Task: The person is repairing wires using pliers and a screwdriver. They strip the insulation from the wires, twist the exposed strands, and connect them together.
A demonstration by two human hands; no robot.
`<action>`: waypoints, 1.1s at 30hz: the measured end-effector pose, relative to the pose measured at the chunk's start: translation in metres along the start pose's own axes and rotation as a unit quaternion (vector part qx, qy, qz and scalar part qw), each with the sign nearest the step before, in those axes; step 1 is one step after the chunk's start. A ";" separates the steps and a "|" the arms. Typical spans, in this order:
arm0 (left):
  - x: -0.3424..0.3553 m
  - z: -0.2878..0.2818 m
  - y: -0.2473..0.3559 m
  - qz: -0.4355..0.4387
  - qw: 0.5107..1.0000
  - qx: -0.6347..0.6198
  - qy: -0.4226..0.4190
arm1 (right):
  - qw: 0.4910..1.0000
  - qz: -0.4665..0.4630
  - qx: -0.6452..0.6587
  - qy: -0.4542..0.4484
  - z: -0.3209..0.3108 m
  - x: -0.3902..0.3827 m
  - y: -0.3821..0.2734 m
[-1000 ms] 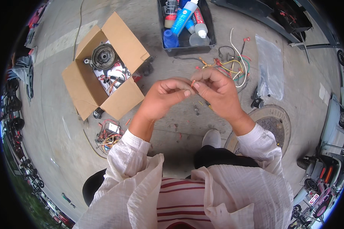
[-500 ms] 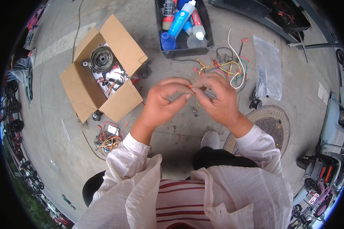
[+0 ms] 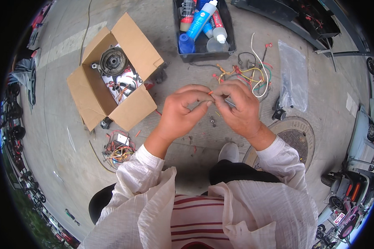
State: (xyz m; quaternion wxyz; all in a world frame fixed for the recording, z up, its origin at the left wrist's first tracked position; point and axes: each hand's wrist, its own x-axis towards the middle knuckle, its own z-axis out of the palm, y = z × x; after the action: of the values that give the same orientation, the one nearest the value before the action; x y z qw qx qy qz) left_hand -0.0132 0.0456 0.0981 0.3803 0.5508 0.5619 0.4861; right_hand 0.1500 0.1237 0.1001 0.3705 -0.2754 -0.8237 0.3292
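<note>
My left hand and my right hand meet fingertip to fingertip in mid-air, both pinched round a small orange piece, which looks like a short wire or sleeve; its ends are hidden by my fingers. Beyond my hands lies a tangle of yellow, white, green, red and black wires on the concrete floor. At the left, an open cardboard box holds a round metal housing and wired parts. A second bundle of wires with a white block lies beside my left forearm.
A black tray of bottles and tubes stands ahead. A clear plastic bag and a black part lie at the right, near a round manhole cover. A dark metal frame fills the top right; parked vehicles line both sides.
Both hands stay together on the orange piece. My left hand has shifted slightly right and its fingertips have moved a little; the whole view has shifted slightly.
</note>
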 end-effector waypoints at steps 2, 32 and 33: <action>-0.002 0.001 -0.003 -0.015 1.000 0.001 -0.004 | 1.000 0.009 0.007 -0.026 0.000 -0.001 0.003; -0.009 0.027 -0.014 -0.209 0.833 -0.490 0.150 | 0.963 0.203 0.171 0.040 0.026 -0.019 -0.002; -0.009 0.027 -0.012 -0.196 0.842 -0.480 0.146 | 0.963 0.200 0.178 0.041 0.025 -0.019 -0.001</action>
State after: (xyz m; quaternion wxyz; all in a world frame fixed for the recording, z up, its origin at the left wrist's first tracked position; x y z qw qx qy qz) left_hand 0.0111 0.0412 0.0788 0.5984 0.1002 0.4033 0.6850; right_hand 0.1409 0.1015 0.0804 0.3739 -0.3774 -0.6638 0.5265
